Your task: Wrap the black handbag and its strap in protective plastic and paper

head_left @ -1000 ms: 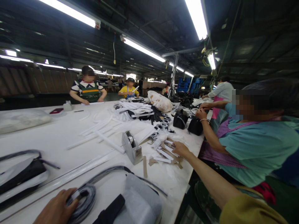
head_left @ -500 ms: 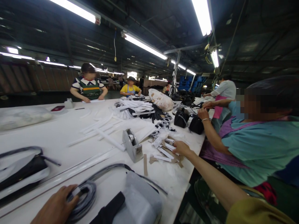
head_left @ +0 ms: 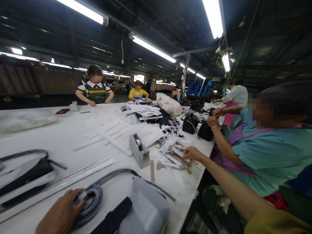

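Observation:
At the lower left, my left hand (head_left: 62,209) curls around the side of a coiled dark grey strap (head_left: 95,202). The strap's long tail runs to a bag wrapped in pale film (head_left: 143,208), which has a wide black strap (head_left: 113,216) at its left. My right hand (head_left: 193,153) reaches out to a heap of white and brown strips (head_left: 174,159) near the table's right edge. Its fingers are pinched together at the heap; what lies between them is too small to make out. A grey tape dispenser (head_left: 138,151) stands left of the heap.
Another wrapped bag (head_left: 29,178) lies at the left of the white table (head_left: 73,130). Loose white strips and rolls spread over the middle. A co-worker in teal (head_left: 263,146) sits close on the right, handling black bags (head_left: 191,123). Other people work across the table.
My right hand has shifted slightly within the strip heap, its fingers now closer together. My left hand stays on the coiled strap. The whole view has shifted a little.

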Motion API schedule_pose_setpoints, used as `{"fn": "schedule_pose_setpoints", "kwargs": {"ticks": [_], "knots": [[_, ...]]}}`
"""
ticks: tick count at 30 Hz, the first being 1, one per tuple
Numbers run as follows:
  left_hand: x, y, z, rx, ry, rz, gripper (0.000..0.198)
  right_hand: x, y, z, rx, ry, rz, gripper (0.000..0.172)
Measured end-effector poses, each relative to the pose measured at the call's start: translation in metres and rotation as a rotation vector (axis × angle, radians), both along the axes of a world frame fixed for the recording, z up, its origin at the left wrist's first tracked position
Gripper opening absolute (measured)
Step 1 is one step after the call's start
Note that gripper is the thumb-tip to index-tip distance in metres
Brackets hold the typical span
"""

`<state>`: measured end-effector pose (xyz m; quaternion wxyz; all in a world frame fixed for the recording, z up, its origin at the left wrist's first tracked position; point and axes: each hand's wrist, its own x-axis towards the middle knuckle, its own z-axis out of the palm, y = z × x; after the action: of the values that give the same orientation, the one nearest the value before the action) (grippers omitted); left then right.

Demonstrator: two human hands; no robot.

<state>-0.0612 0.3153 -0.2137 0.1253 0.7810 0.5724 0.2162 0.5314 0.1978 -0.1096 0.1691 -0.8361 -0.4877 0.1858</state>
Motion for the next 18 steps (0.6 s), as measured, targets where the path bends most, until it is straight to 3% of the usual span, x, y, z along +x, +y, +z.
{"fn": "schedule_pose_setpoints", "kwargs": {"ticks": [5, 10, 15, 18], "knots": [[0.006, -0.005, 0.015, -0.016, 0.003, 0.016, 0.047, -0.012, -0.015, 0.006, -0.027, 0.203, 0.042, 0.019], [0.01, -0.012, 0.028, -0.072, 0.012, 0.004, 0.05, -0.038, -0.018, -0.004, -0.108, 0.231, 0.078, 0.015], [0.01, -0.014, 0.028, -0.044, 0.008, 0.018, 0.049, -0.057, -0.02, -0.015, -0.189, -0.022, 0.106, 0.008], [0.011, -0.015, 0.029, -0.041, 0.017, 0.024, 0.049, -0.061, -0.023, -0.012, -0.158, -0.262, 0.155, 0.03]]}}
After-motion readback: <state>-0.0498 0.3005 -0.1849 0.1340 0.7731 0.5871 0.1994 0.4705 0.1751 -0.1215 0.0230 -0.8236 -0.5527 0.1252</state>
